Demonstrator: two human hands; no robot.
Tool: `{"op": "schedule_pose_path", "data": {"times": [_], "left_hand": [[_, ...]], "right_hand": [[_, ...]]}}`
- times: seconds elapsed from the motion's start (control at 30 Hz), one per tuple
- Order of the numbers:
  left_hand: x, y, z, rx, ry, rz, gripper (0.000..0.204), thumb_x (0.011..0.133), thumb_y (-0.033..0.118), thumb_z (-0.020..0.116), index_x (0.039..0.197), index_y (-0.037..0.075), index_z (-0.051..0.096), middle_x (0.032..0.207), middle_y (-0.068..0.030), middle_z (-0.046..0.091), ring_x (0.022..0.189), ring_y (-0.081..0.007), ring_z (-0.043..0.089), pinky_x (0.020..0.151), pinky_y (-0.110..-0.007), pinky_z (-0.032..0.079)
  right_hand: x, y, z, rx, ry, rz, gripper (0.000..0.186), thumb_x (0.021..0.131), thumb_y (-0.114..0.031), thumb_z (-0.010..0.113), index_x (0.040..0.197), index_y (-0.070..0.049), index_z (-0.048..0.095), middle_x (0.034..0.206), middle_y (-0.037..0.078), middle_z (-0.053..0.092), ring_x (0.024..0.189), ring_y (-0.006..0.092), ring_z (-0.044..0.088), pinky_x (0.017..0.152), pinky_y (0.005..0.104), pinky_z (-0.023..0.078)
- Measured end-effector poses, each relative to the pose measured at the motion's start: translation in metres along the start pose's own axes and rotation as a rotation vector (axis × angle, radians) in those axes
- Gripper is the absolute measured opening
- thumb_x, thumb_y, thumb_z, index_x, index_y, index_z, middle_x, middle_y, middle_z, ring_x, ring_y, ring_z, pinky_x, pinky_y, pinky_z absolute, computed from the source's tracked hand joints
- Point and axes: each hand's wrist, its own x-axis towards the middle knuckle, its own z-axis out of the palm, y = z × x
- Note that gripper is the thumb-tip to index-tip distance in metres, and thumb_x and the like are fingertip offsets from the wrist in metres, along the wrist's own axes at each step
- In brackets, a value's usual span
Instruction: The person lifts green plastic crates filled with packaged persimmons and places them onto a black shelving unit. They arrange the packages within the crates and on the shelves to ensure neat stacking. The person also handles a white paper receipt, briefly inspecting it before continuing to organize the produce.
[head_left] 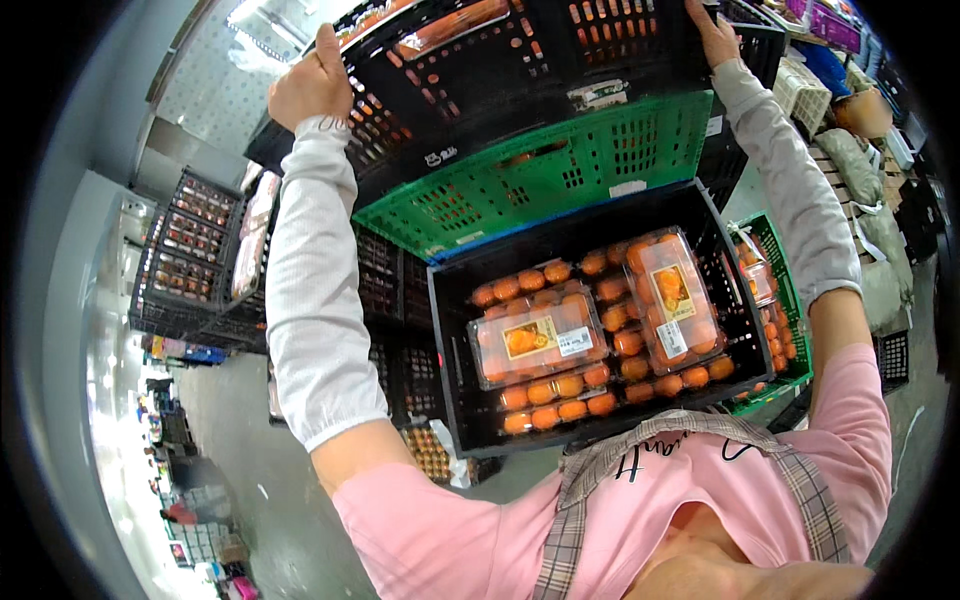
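Both my arms reach up and forward to a black plastic crate (pixel 470 85) standing high in the stack ahead. My left hand (pixel 312 85) is closed on its left end, thumb up. At the right end my right hand (pixel 714 38) grips the side, its fingertips partly hidden. Through the crate's slots orange fruit shows, and a transparent fruit pack (pixel 455 28) lies on top. Below it is a green crate panel (pixel 540 175). Nearer my chest an open black crate (pixel 445 345) holds several packs of small orange fruit, with two labelled transparent packs (pixel 535 335) lying uppermost.
A green crate (pixel 800 345) with more orange fruit stands at the right. Stacked black crates (pixel 195 235) hold packed goods at the left. Below them a tray of round fruit (pixel 428 452) rests low down. Pallets and sacks (pixel 850 165) lie at the far right.
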Motion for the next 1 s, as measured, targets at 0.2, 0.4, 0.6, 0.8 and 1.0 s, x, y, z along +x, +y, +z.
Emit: {"op": "schedule_pose_path", "data": {"times": [0.2, 0.4, 0.6, 0.8, 1.0], "left_hand": [[0.031, -0.076, -0.012, -0.029, 0.197, 0.160, 0.067, 0.102, 0.050, 0.033, 0.072, 0.004, 0.071, 0.070, -0.0223, 0.066, 0.064, -0.0426, 0.062, 0.059, -0.053, 0.044], [-0.058, -0.031, -0.106, -0.425, 0.217, 0.158, 0.053, 0.103, 0.034, 0.051, 0.066, 0.000, 0.068, 0.063, -0.0108, 0.066, 0.061, -0.0234, 0.051, 0.070, -0.036, 0.040], [-0.039, -0.107, -0.190, -0.805, -0.437, -0.199, 0.039, 0.104, 0.035, 0.044, 0.101, 0.004, 0.068, 0.081, -0.0038, 0.064, 0.083, -0.0127, 0.057, 0.077, -0.028, 0.045], [-0.070, -0.204, -0.102, -1.521, -0.964, -0.834, 0.057, 0.100, 0.045, 0.047, 0.131, -0.002, 0.054, 0.118, -0.0142, 0.064, 0.100, -0.0216, 0.062, 0.093, -0.033, 0.050], [-0.054, -0.130, -0.099, -1.811, -0.785, -0.944, 0.044, 0.091, 0.029, 0.054, 0.121, -0.002, 0.059, 0.113, -0.0153, 0.068, 0.102, -0.0229, 0.066, 0.091, -0.034, 0.053]], "right_hand": [[-0.037, -0.092, 0.027, -0.402, -0.159, -0.059, 0.059, 0.096, -0.051, 0.056, 0.133, -0.006, 0.056, 0.127, 0.012, 0.062, 0.119, 0.0238, 0.057, 0.102, 0.0317, 0.040], [-0.137, -0.125, -0.036, -0.176, 0.143, 0.015, 0.048, 0.098, -0.045, 0.058, 0.111, 0.001, 0.065, 0.096, 0.002, 0.064, 0.088, 0.0113, 0.053, 0.079, 0.0293, 0.044], [-0.187, -0.067, -0.141, -0.082, 0.280, -0.074, 0.034, 0.102, -0.039, 0.051, 0.103, -0.005, 0.059, 0.092, -0.003, 0.052, 0.084, 0.0098, 0.044, 0.074, 0.0277, 0.037], [-0.215, -0.066, -0.128, 0.026, 0.353, -0.089, 0.050, 0.104, -0.048, 0.042, 0.107, 0.000, 0.057, 0.099, 0.003, 0.060, 0.088, 0.0130, 0.051, 0.078, 0.0297, 0.041], [-0.249, -0.098, -0.140, 0.015, 0.224, -0.087, 0.057, 0.103, -0.050, 0.044, 0.113, 0.004, 0.058, 0.106, 0.007, 0.063, 0.091, 0.0164, 0.056, 0.081, 0.0327, 0.045]]}}
